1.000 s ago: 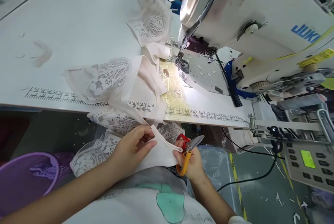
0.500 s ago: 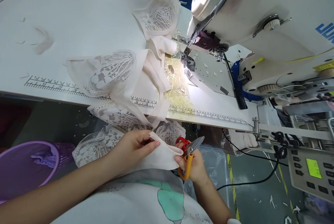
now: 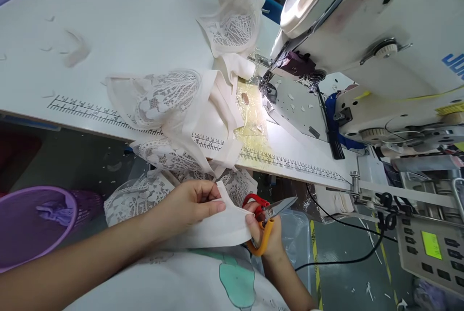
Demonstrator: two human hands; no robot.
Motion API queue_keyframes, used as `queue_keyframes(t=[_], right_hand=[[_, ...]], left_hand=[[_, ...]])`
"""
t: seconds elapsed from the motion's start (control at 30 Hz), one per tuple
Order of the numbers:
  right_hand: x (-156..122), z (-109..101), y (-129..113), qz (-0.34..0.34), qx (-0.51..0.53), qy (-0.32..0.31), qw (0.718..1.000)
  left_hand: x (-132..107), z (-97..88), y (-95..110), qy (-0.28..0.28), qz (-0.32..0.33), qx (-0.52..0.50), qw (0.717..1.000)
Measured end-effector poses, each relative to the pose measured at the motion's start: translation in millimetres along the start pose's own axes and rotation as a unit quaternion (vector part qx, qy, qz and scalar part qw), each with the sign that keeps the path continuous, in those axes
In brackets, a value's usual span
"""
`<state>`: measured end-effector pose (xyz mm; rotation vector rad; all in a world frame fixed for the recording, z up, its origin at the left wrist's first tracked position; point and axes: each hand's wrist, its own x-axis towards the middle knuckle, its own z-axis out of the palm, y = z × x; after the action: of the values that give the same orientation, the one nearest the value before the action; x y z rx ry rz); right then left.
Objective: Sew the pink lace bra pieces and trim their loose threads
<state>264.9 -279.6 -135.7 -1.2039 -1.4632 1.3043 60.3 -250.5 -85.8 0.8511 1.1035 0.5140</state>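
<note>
My left hand (image 3: 188, 203) pinches the upper edge of a small cream fabric piece (image 3: 221, 226) held above my lap. My right hand (image 3: 266, 236) grips thread snips (image 3: 268, 217) with an orange and red handle, and its thumb presses the fabric's right end. The steel blades point right, away from the cloth. Lace and cream garment pieces (image 3: 170, 108) spill from the white sewing table (image 3: 108, 26) down toward my hands.
A white industrial sewing machine (image 3: 380, 35) stands at the right, its needle area (image 3: 266, 84) lit. A control panel (image 3: 431, 248) hangs at the lower right with a black cable (image 3: 348, 258). A purple bin (image 3: 32, 224) sits at the lower left. A printed ruler (image 3: 290, 161) runs along the table's front edge.
Both hands stay on the fabric piece and the snips. The snips have tilted a little, blades pointing further right. The view has shifted slightly.
</note>
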Motion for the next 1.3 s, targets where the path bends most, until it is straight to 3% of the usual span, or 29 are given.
queue_keyframes(t=[0.1, 0.27, 0.77, 0.97, 1.07, 1.17, 1.23, 1.3], right_hand=[[-1.9, -0.6, 3.6, -0.001, -0.006, -0.020, 1.000], [-4.1, -2.6, 7.8, 0.003, -0.020, -0.047, 0.999], [8.5, 11.2, -18.4, -0.008, 0.000, -0.018, 1.000], [16.4, 17.6, -25.9, -0.033, 0.030, -0.012, 0.999], [17.7, 17.6, -29.4, -0.042, -0.023, -0.005, 0.999], [17.1, 16.0, -33.6, -0.043, -0.064, -0.025, 0.997], [16.2, 14.8, -36.0, -0.055, -0.086, -0.040, 0.994], [15.5, 13.7, -37.6, -0.075, -0.109, -0.045, 0.990]], left_hand=[[0.3, 2.9, -2.7, 0.024, 0.015, -0.015, 0.999], [-3.0, 5.4, -1.3, 0.105, 0.067, 0.070, 0.990], [-9.1, 1.9, -1.6, 0.093, 0.124, -0.032, 0.987], [-13.8, -7.1, -8.4, 0.155, 0.158, 0.064, 0.973], [-20.3, -15.9, -6.8, 0.172, 0.266, 0.224, 0.922], [-25.9, -17.2, 5.9, 0.154, 0.405, 0.397, 0.809], [-25.7, -11.4, 16.3, 0.107, 0.461, 0.470, 0.745], [-21.0, -3.3, 23.4, 0.035, 0.467, 0.515, 0.717]])
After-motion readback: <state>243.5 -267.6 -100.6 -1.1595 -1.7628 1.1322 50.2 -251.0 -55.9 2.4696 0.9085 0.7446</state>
